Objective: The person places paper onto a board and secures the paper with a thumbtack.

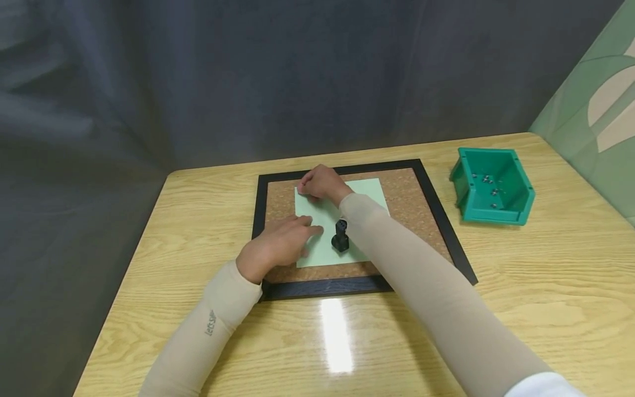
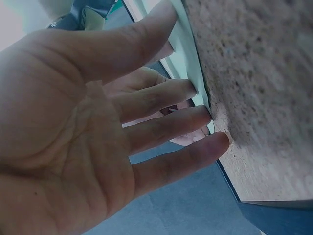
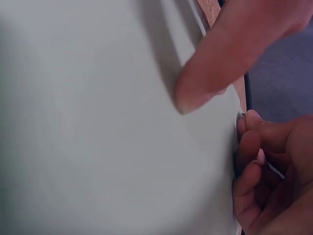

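Observation:
A pale green sheet of paper (image 1: 322, 251) lies on a cork board (image 1: 412, 204) with a black frame. At the sheet's far left corner, my right hand (image 1: 324, 183) has its fingers curled and pinches the corner. In the right wrist view, those curled fingers (image 3: 250, 169) meet the sheet's edge; whether they also hold a small pin is unclear. My left hand (image 1: 283, 242) is over the sheet's left edge. Its fingers (image 2: 166, 128) are spread and nearly straight in the left wrist view, tips by the paper and cork, gripping nothing.
To the right of the board stands a green open-front bin (image 1: 498, 215) with several small shiny pieces (image 1: 487, 179) inside. Beside my right sleeve, a small black device (image 1: 340, 240) shows over the paper. A dark curtain (image 1: 297, 82) hangs behind the wooden table (image 1: 198, 220).

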Demonstrator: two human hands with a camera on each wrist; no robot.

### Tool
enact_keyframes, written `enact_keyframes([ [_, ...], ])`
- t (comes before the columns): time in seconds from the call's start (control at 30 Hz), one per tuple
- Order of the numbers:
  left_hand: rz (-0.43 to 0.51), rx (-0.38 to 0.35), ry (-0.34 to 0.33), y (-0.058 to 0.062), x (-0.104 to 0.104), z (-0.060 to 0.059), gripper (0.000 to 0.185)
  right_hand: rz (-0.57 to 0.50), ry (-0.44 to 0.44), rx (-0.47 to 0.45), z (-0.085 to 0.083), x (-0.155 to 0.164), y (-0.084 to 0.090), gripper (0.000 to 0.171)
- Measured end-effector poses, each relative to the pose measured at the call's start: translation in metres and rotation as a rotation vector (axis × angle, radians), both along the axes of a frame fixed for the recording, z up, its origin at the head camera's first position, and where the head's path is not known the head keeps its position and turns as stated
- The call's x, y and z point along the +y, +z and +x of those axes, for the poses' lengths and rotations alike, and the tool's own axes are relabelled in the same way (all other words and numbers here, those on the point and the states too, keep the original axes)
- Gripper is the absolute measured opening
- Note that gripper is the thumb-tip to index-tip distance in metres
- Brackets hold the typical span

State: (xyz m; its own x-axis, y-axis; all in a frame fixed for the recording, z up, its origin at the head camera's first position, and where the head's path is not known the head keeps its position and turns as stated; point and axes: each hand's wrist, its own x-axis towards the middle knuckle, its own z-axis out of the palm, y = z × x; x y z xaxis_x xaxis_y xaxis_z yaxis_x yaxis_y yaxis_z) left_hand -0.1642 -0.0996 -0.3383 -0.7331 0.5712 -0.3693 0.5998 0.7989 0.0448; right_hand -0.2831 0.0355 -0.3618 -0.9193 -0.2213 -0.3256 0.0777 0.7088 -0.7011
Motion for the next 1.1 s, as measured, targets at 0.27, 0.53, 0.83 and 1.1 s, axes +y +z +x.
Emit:
enact_keyframes([
  [0.27, -0.004, 0.008, 0.003, 0.0019, 0.0006, 0.0006, 0.059, -0.012, -0.024, -0.012, 0.0006, -0.0009, 0.0032, 0.015],
  [0.53, -0.004, 0.006, -0.002, 0.0018, 0.0006, 0.0006, 0.058, -0.023, -0.053, -0.034, -0.0020, -0.0004, 0.0018, 0.016],
  [0.83, -0.006, 0.001, 0.005, 0.0006, 0.0021, 0.0001, 0.058, -0.068, -0.076, -0.041, -0.0004, 0.0022, 0.0001, 0.011],
  [1.1, -0.014, -0.005, 0.017, 0.0014, 0.0023, 0.0009, 0.059, -0.066, -0.040, -0.060, -0.0022, 0.0032, -0.0013, 0.013],
])
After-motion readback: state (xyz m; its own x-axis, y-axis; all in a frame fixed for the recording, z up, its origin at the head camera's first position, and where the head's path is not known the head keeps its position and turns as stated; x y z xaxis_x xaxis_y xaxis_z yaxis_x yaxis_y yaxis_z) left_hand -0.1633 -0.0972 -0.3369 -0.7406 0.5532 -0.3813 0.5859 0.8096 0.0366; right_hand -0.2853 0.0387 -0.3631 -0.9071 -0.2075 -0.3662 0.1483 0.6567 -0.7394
